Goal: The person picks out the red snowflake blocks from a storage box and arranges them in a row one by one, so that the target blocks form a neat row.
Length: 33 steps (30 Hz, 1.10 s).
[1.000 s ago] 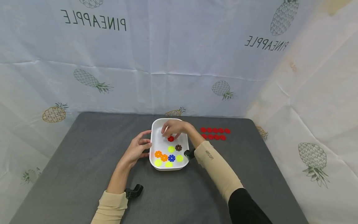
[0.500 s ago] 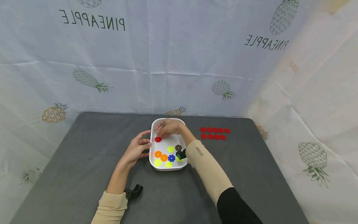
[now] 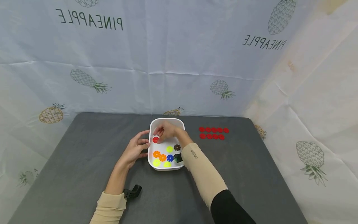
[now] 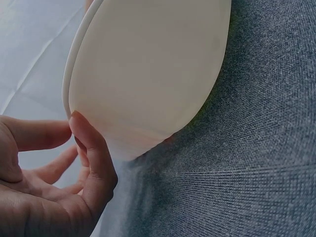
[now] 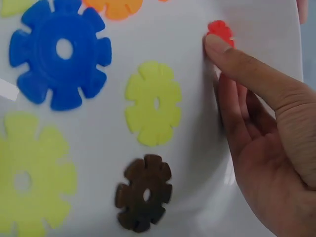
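In the head view a white plastic tray [image 3: 165, 167] stands on the dark table. My left hand [image 3: 135, 148] holds it by its left rim; the left wrist view shows thumb and finger pinching the edge. Inside the tray my right hand [image 3: 167, 130] pinches a red snowflake disc [image 5: 220, 32] between thumb and fingers, close to the left wall. Nearer the front of the tray lie a brown disc [image 5: 144, 192], a blue disc [image 5: 79, 74], two orange discs [image 3: 156, 154] and several yellow-green discs [image 5: 153, 108]. My right wrist camera partly covers the front right corner.
Right of the tray, several red discs [image 3: 213, 130] lie on the grey cloth-covered table [image 3: 84, 161] in two rows. A white curtain [image 3: 179, 62] with pineapple prints hangs behind and at the sides.
My right hand has slid the red disc from the tray's middle leftward to the left wall, the fingers now closer around it. The left hand stays at the rim.
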Each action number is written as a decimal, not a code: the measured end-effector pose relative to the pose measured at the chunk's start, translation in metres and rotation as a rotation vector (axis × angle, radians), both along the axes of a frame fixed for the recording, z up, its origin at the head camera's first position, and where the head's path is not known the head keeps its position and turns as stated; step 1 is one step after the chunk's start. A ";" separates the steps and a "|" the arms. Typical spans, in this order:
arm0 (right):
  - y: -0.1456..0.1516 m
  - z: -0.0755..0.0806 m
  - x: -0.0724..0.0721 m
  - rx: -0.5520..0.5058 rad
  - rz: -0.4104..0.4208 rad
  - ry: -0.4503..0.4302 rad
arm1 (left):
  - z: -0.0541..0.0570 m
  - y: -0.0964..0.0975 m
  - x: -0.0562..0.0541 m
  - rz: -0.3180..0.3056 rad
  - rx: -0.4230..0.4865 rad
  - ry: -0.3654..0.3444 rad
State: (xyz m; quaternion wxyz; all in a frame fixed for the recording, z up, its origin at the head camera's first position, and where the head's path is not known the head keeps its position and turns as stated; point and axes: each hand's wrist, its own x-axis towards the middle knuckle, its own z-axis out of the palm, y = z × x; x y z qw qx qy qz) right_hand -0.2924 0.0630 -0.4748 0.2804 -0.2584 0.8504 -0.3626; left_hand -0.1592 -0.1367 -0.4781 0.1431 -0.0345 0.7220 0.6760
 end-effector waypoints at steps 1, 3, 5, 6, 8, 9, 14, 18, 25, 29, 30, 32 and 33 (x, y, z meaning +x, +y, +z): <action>0.000 -0.001 0.001 0.005 -0.004 0.021 | 0.000 0.000 0.000 -0.002 -0.003 0.003; 0.001 -0.003 0.002 0.013 -0.017 0.055 | 0.000 0.000 0.000 -0.002 -0.004 0.002; 0.001 -0.005 0.003 0.020 -0.031 0.081 | 0.000 0.000 -0.001 -0.004 -0.006 0.006; 0.001 -0.006 0.004 0.019 -0.038 0.089 | 0.000 0.000 -0.001 -0.006 -0.006 0.008; 0.002 -0.008 0.005 0.007 -0.052 0.099 | -0.001 0.001 -0.001 -0.008 -0.006 0.009; 0.002 -0.009 0.006 -0.003 -0.055 0.104 | -0.001 0.001 -0.001 -0.008 -0.005 0.009; 0.003 -0.013 0.009 -0.051 -0.075 0.126 | 0.000 0.001 -0.001 -0.011 -0.009 0.013; 0.002 -0.015 0.010 -0.049 -0.103 0.144 | 0.000 0.001 -0.001 -0.011 -0.015 0.013; -0.002 -0.017 0.012 -0.050 -0.169 0.141 | 0.001 0.000 0.000 -0.004 -0.015 0.012; -0.004 -0.019 0.014 -0.079 -0.222 0.132 | 0.000 0.000 0.000 -0.006 -0.010 0.014; -0.004 -0.020 0.014 -0.090 -0.236 0.126 | 0.000 0.000 0.000 -0.006 -0.009 0.013; -0.003 -0.020 0.015 -0.109 -0.256 0.116 | 0.000 0.000 0.000 -0.004 -0.009 0.012; -0.003 -0.020 0.016 -0.117 -0.265 0.109 | 0.000 0.000 0.000 -0.004 -0.009 0.012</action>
